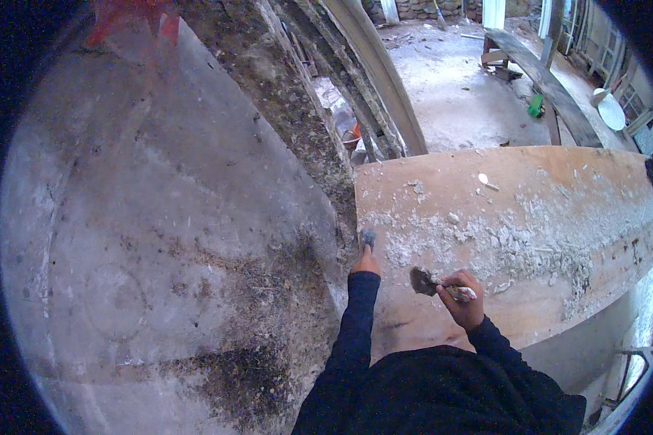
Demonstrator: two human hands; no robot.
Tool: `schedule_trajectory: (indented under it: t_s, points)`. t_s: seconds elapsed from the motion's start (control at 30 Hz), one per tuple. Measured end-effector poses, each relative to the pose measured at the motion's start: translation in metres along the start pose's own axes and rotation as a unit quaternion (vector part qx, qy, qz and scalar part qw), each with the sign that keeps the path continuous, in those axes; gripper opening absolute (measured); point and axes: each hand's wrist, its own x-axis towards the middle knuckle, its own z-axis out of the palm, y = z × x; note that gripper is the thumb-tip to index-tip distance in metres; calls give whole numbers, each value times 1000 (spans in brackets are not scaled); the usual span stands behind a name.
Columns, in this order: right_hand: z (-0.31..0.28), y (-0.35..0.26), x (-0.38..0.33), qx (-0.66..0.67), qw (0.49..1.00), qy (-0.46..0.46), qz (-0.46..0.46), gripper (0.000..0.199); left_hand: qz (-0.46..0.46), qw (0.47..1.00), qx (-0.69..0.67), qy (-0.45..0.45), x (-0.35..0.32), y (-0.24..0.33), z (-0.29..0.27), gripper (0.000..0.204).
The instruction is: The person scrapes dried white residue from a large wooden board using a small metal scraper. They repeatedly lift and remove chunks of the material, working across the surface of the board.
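Observation:
My right hand [464,299] is closed round the handle of a small trowel [422,281], its dark blade pointing left and pale plaster stuck near its neck. The trowel is held over the wooden board [420,319]. My left hand [368,259] is at the board's left edge, beside a mottled, encrusted upright strip [297,116]. A small grey piece [368,238] shows at its fingertips; I cannot make out what it is. White plaster crumbs and flakes [500,239] lie in a broad band across the board, beyond both hands.
A large grey, stained panel [159,203] fills the left side. A white spoon-shaped piece [488,181] lies on the board's far part. Beyond it are a long plank bench [544,80], a green object [535,106] and a white round dish [611,112]. Red cloth [134,22] shows at top left.

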Motion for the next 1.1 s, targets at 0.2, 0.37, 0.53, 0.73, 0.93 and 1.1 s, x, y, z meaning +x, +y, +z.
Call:
schedule_trajectory:
  t_s: [0.2, 0.37, 0.53, 0.73, 0.93, 1.1]
  points:
    - [-4, -2, -1, -8, 1000, 4, 10, 14, 33, 999, -8, -1, 33, 14, -14, 38]
    - [-3, 8, -5, -1, 1000, 19, 14, 14, 39, 998, 18, -38, -13, 10, -11, 39]
    - [10, 10, 4, 9, 1000, 7, 27, 14, 37, 999, -15, -36, 7, 19, -12, 36]
    - [19, -1, 21, 11, 1000, 7, 6, 14, 88, 995, 31, -21, 68, 32, -20, 32]
    - [-2, 13, 14, 0, 999, 30, 20, 14, 80, 994, 45, -61, -5, 34, -21, 35]
    - [-1, 18, 8, 14, 997, 39, 61, 13, 42, 993, 50, -97, 6, 45, -21, 39]
